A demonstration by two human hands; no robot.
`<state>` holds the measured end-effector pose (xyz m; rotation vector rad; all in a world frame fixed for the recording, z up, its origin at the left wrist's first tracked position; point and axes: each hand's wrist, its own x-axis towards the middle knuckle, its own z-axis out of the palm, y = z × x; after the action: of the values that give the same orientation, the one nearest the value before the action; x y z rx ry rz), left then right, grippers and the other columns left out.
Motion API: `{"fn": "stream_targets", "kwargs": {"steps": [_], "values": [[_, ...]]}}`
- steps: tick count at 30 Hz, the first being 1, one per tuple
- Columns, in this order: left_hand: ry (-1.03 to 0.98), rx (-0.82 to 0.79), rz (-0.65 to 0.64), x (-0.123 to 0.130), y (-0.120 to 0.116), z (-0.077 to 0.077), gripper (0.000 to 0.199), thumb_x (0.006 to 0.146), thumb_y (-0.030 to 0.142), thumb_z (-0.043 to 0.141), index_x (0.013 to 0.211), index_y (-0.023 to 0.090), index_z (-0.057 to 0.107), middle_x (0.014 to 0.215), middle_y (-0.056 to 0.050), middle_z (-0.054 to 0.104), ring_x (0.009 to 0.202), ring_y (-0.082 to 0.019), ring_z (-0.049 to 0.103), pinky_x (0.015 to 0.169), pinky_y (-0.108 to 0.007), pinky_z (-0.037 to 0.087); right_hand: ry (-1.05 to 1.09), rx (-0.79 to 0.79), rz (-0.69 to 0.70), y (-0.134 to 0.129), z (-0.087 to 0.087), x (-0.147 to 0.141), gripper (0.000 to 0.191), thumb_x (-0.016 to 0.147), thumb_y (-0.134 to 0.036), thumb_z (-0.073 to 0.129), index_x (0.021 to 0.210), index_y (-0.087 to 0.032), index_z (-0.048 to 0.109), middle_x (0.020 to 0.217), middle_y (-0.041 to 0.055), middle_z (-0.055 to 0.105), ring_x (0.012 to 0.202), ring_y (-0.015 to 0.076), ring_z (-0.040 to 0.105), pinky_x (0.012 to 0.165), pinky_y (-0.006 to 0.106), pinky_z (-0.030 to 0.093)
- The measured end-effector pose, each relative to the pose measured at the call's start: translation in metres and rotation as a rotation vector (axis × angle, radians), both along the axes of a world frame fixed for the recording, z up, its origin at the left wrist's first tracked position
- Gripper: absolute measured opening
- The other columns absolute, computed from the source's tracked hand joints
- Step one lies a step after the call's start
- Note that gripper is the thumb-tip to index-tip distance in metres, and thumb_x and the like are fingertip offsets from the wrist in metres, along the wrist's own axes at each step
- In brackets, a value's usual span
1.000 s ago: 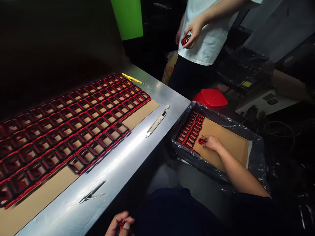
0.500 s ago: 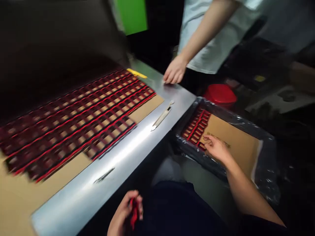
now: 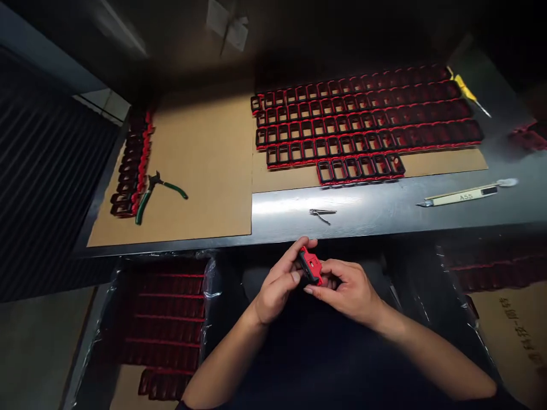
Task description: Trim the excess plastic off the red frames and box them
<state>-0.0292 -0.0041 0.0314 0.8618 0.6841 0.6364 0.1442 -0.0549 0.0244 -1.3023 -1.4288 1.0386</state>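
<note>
Brushed metal worktop (image 3: 282, 219) stretches beyond both hands. Since the earlier frames the view has swung left: green-handled pliers (image 3: 145, 196) on cardboard (image 3: 200, 165) have come in, ahead and left of the hands, and the co-worker's arm has gone out. The right hand (image 3: 352, 285), earlier over the lined bin (image 3: 464, 302) to the right, now meets the left hand (image 3: 276, 287). Between them is a red-and-black plastic frame (image 3: 311, 265), gripped by the left fingers and thumb, with the right fingertips closed on its near end.

Fingers partly cover the frame. Rows of frames (image 3: 329, 125) ahead and right of the hands darken and blur toward their far end. Red pieces (image 3: 532, 136) at the right are smeared and cut off; the lower-left bin (image 3: 160, 319) is dim, its bottom cropped.
</note>
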Motion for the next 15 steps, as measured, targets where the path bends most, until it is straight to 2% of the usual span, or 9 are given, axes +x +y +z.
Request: {"fn": "stream_targets", "kwargs": {"steps": [3, 5, 8, 12, 15], "values": [[0.16, 0.272, -0.097, -0.015, -0.008, 0.001, 0.091, 0.078, 0.023, 0.073, 0.156, 0.033, 0.027, 0.161, -0.013, 0.033, 0.126, -0.03, 0.058, 0.108, -0.046, 0.046, -0.051, 0.092, 0.006, -0.003, -0.004, -0.007, 0.012, 0.085, -0.028, 0.076, 0.085, -0.019, 0.068, 0.062, -0.0032, 0.057, 0.052, 0.0098, 0.051, 0.05, 0.021, 0.043], [0.325, 0.41, -0.122, -0.016, -0.01, 0.002, 0.098, 0.075, 0.016, 0.074, 0.157, 0.031, 0.022, 0.16, -0.014, 0.035, 0.13, -0.032, 0.054, 0.112, -0.049, 0.042, -0.082, 0.136, 0.01, -0.004, -0.004, -0.012, 0.013, 0.086, -0.027, 0.074, 0.082, -0.019, 0.065, 0.06, -0.0029, 0.057, 0.051, 0.0105, 0.051, 0.05, 0.022, 0.043], [0.437, 0.517, -0.144, -0.014, -0.009, 0.002, 0.094, 0.075, 0.013, 0.072, 0.155, 0.028, 0.025, 0.154, -0.015, 0.044, 0.136, -0.033, 0.049, 0.116, -0.053, 0.039, -0.138, 0.134, 0.041, -0.005, -0.003, -0.014, 0.011, 0.085, -0.021, 0.07, 0.078, -0.021, 0.061, 0.06, -0.0022, 0.058, 0.051, 0.012, 0.052, 0.05, 0.025, 0.043], [0.404, 0.612, -0.18, -0.016, -0.005, 0.001, 0.092, 0.076, 0.012, 0.07, 0.154, 0.028, 0.024, 0.154, -0.014, 0.044, 0.139, -0.033, 0.047, 0.117, -0.054, 0.039, -0.158, 0.094, 0.101, -0.007, 0.005, -0.009, 0.012, 0.079, -0.012, 0.064, 0.085, -0.022, 0.061, 0.065, -0.0004, 0.062, 0.056, 0.0146, 0.054, 0.054, 0.027, 0.045], [0.408, 0.642, -0.23, -0.019, -0.002, 0.003, 0.089, 0.076, 0.011, 0.07, 0.152, 0.027, 0.027, 0.154, -0.015, 0.044, 0.138, -0.033, 0.049, 0.116, -0.052, 0.04, -0.039, -0.082, 0.194, -0.01, 0.012, -0.002, 0.028, 0.075, -0.008, 0.062, 0.1, -0.021, 0.065, 0.074, 0.0004, 0.065, 0.062, 0.014, 0.057, 0.06, 0.026, 0.049]]}}
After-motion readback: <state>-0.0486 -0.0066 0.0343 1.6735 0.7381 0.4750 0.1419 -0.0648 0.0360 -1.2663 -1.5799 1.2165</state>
